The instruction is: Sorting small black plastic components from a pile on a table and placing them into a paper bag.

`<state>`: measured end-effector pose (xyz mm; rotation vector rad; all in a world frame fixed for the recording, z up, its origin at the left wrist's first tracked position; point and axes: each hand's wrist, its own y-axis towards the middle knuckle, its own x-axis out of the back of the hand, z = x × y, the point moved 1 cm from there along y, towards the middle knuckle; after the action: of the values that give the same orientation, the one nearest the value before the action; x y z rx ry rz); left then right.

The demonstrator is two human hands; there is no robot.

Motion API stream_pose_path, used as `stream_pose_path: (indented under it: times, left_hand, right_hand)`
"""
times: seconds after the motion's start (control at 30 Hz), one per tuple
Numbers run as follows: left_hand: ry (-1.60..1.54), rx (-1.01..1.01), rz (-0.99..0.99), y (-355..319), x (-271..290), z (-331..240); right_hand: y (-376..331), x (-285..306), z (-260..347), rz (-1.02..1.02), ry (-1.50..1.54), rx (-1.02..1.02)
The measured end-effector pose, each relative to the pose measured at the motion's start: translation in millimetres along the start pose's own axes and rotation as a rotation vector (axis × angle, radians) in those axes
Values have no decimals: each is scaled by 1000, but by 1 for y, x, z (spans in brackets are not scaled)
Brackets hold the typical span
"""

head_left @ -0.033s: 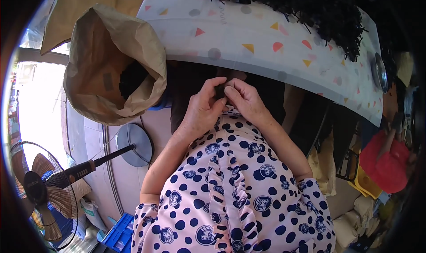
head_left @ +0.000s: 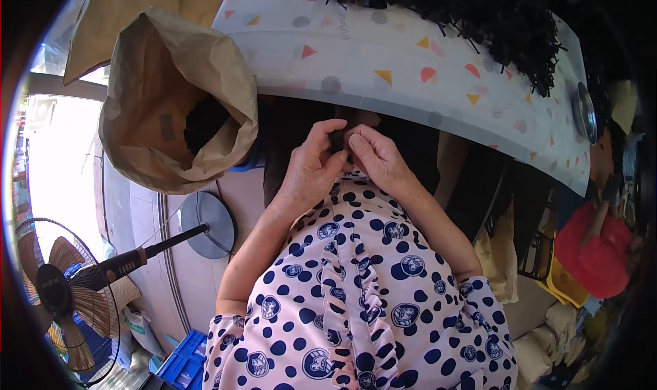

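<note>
Both hands meet in front of my body, just below the table's near edge. My left hand (head_left: pixel 316 159) is curled, its thumb and fingers bent toward the right hand. My right hand (head_left: pixel 378 156) has thumb and fingers pinched together, with the tips close to the left fingertips. Whatever lies between the fingers is small and dark and does not stand out from the dark background. Beyond the hands, a large heap of short black pieces (head_left: pixel 493 27) lies on the table (head_left: pixel 383 48), which has a white cover with coloured shapes.
An open brown paper sack (head_left: pixel 130 133) with black contents (head_left: pixel 205 122) stands at the left. A floor fan (head_left: pixel 56 287) and its round base (head_left: pixel 205 224) are lower left, near a blue crate (head_left: pixel 183 362). A metal bowl (head_left: pixel 586 113) sits at the table's right edge; a red object (head_left: pixel 594 250) is below it.
</note>
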<state>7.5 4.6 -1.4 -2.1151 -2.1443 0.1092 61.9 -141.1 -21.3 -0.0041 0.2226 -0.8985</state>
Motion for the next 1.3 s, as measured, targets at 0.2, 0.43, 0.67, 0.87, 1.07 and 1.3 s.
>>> stream_pose_path:
  times: [0.2,0.43,0.67,0.87,1.07,1.3]
  left_hand:
    - [74,-28,-4,4,0,-5]
    - [377,-81,-23,-1,2,3]
    - [503,-298,-155,6,-3,-11]
    - [646,-322,-429,11,43,-37]
    - [1024,-99,-602,16,170,-28]
    - [1058,16,-512,13,197,19]
  right_hand:
    - [-8,-8,9,-19,-203,-15]
    - [-10,-13,-2,-62,-260,7]
    - [-2,-16,7,-144,-221,193]
    - [16,71,48,-343,-761,342]
    - [46,219,78,-843,-1466,110]
    - [44,235,71,-777,-1299,129]
